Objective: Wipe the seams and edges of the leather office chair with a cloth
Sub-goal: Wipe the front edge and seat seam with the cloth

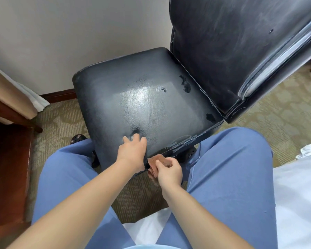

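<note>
Cloth (pixel 155 165): brown, bunched, pressed against the near edge of the seat, clamped in the right hand.
Right hand (pixel 169 170): fingers curled together around the cloth, thumb on top.
Left hand (pixel 133 150): just beside the grip, palm down on the seat, fingers spread apart, holding nothing.
Seat (pixel 142 97): dark leather, worn patches beyond the left hand; stitched seam along the edge just past the cloth.
Backrest (pixel 232 51): tilted, well beyond the grip.
Legs (pixel 232 177): blue trousers, either side of the hands.
Carpet (pixel 138 194): patterned, below the grip.
</note>
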